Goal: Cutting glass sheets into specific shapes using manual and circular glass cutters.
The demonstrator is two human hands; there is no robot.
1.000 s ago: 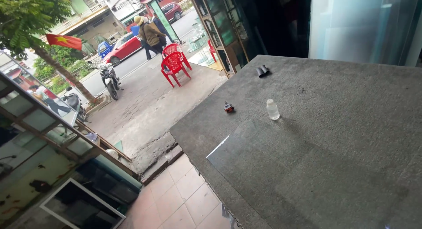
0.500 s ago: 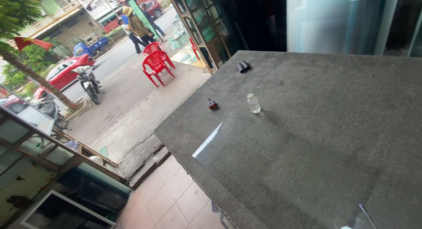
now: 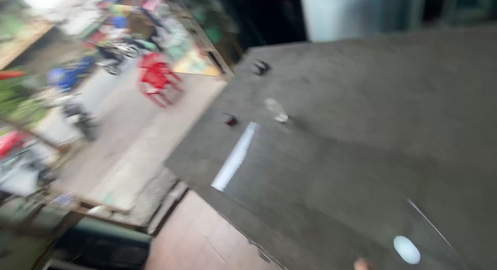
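The picture is motion-blurred. A wide grey stone slab [image 3: 373,109] fills the right side. On it stand a small clear bottle [image 3: 276,110], a small red object [image 3: 230,120] near the slab's left edge, and a small black object [image 3: 261,67] farther back. A flat glassy sheet [image 3: 310,197] with a bright left edge lies on the near part of the slab. A pale oval spot [image 3: 406,249] shows on it. One fingertip [image 3: 362,264], probably of my right hand, peeks in at the bottom edge, touching nothing I can make out. My left hand is out of view.
Below the slab's left edge lie a tiled floor [image 3: 191,239] and a concrete forecourt [image 3: 140,151]. Farther out are a red plastic chair [image 3: 158,77], parked motorbikes [image 3: 80,120] and a street. A dark doorway [image 3: 269,16] and a pale wall stand behind the slab.
The view has swung further left and down and turned blurry. The slab objects have shifted in the picture. A fingertip and a pale spot now show at the bottom.
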